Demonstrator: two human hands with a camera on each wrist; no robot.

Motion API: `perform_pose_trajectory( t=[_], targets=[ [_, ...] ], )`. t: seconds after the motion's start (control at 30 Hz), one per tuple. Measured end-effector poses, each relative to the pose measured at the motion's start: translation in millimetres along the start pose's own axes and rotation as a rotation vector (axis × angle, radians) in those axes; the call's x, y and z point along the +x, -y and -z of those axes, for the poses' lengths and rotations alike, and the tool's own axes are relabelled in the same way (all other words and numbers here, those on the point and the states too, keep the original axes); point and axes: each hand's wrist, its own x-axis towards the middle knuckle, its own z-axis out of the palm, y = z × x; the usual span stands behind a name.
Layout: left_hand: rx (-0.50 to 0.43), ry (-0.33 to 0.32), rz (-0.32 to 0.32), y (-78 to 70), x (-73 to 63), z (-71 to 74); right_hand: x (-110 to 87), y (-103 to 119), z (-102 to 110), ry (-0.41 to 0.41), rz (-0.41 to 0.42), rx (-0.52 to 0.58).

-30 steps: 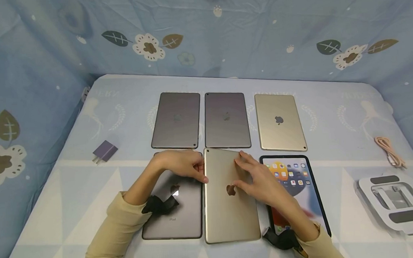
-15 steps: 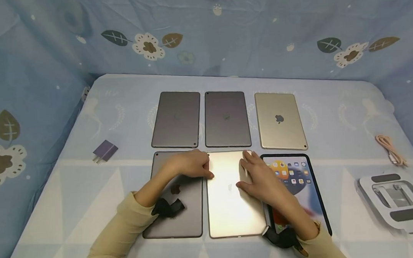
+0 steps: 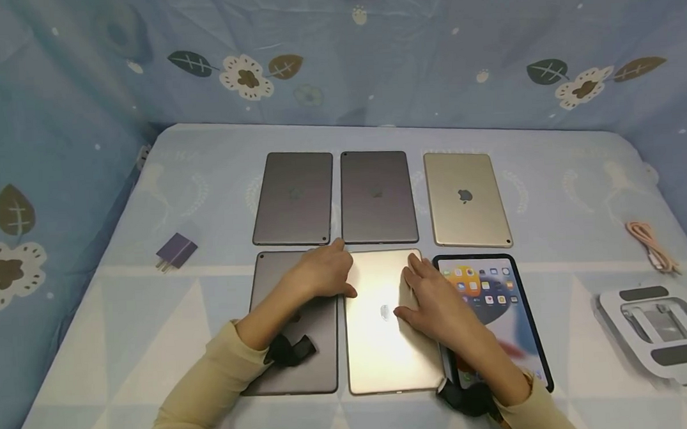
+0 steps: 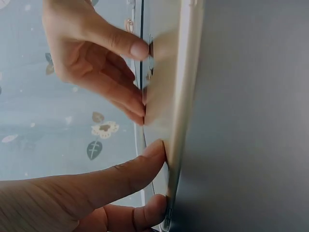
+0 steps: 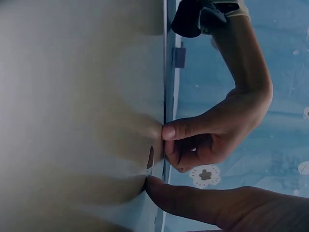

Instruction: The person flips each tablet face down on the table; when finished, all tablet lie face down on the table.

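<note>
A gold tablet (image 3: 384, 357) lies back up at the front middle, its back bright with glare in the head view. My left hand (image 3: 327, 273) touches its upper left edge, the thumb and a fingertip (image 4: 155, 207) set apart along that edge in the left wrist view. From the other side my right hand (image 3: 439, 306) rests on the tablet's back, thumb beside the logo and fingers near the upper right edge. Under my left forearm lies a dark grey tablet (image 3: 321, 366), partly hidden. A tablet with a lit screen (image 3: 498, 323) lies partly beneath my right forearm.
Behind stand two grey tablets (image 3: 293, 200) (image 3: 379, 200) and a smaller gold tablet (image 3: 469, 218), all back up. A purple charger plug (image 3: 176, 250) sits at the left. To the right are a coiled cable (image 3: 650, 246) and a white folding stand (image 3: 659, 335).
The gold tablet has shifted slightly right and now sits straighter, level with its neighbours. My left hand has moved a little right along with it. Glare now covers the tablet's back.
</note>
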Motion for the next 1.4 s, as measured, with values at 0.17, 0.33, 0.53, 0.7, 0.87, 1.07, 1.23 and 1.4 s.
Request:
perform_pose_trajectory(
  t=[0.17, 0.33, 0.53, 0.7, 0.87, 1.07, 1.23, 1.4],
  targets=[
    [0.023, -0.004, -0.017, -3.4, 1.4, 1.1, -6.5, 3, 1, -0.011, 0.017, -0.055],
    [0.044, -0.002, 0.006, -6.1, 3.3, 2.2, -9.1, 2, 3, 0.001, 0.030, -0.027],
    [0.059, -0.034, 0.042, -16.0, 7.7, 3.2, -9.1, -13, 9, -0.038, -0.004, 0.061],
    [0.058, -0.048, -0.016, -38.3, 16.8, 1.4, -14.9, -35, 21, -0.088, -0.079, 0.067],
    [0.131, -0.073, -0.112, -70.1, 27.4, -2.4, -25.5, -61, 34, -0.087, -0.164, 0.039],
    [0.144, -0.042, -0.191, -104.5, 42.2, -13.9, -41.4, -90, 42, -0.065, -0.217, 0.006],
    [0.194, -0.033, -0.160, -122.2, 50.4, -20.1, -51.5, -107, 46, -0.027, -0.267, 0.002],
    [0.219, -0.031, -0.137, -129.5, 54.2, -23.5, -59.3, -121, 48, 0.013, -0.327, -0.035]
  ],
)
